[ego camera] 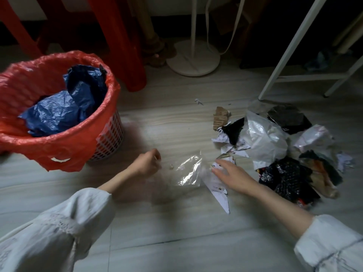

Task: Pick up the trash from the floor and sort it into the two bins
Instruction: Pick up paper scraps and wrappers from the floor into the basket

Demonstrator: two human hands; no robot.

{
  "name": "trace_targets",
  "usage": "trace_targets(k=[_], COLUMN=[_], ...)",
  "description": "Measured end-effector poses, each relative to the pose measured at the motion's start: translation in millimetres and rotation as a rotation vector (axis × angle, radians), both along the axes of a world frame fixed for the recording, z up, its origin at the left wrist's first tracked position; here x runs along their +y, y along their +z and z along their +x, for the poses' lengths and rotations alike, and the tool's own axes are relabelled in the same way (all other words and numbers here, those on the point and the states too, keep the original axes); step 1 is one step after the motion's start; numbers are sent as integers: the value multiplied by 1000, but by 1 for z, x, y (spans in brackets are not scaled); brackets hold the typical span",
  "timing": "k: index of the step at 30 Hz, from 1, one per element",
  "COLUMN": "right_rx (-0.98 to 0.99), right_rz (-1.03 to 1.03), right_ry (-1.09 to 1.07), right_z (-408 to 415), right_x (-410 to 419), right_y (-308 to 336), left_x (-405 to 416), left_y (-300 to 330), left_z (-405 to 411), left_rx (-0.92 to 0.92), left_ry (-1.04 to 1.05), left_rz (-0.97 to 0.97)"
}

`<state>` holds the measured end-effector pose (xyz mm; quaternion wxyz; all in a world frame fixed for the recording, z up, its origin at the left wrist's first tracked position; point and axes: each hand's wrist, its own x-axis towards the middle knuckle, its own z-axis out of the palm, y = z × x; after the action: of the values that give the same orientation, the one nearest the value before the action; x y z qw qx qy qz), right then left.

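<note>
A bin [110, 134] lined with a red bag stands at the left, with crumpled blue plastic [64, 107] inside. A pile of trash [275, 146] lies on the floor at the right: white plastic, black wrappers, torn paper, a cardboard scrap [221, 117]. A clear plastic sheet [189, 170] lies between my hands. My left hand [146, 162] hovers low beside the sheet with fingers curled; I cannot tell if it pinches anything. My right hand [228, 173] reaches with spread fingers over a torn white paper [218, 191]. Only one bin is in view.
Red stool legs [125, 46] stand behind the bin. A white round stand base [193, 59] and a white frame leg [282, 55] are at the back. A small crumb [171, 166] lies by the clear sheet. Bare floor tiles stretch in front.
</note>
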<state>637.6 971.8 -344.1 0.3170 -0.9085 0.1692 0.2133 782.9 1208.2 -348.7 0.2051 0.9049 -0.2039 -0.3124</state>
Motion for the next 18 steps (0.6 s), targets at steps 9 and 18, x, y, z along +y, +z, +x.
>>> trace_targets(k=[9,18], right_rx=[-153,-321], right_rz=[290,359], right_ry=[-181,-207], right_z=[45,37], right_x=[13,25], right_y=[34,47], left_x=[-8,-28], left_y=[43,64], left_z=[4,-8], left_rx=[-173,-365], left_ry=[-134,-458], left_rz=[-222,139])
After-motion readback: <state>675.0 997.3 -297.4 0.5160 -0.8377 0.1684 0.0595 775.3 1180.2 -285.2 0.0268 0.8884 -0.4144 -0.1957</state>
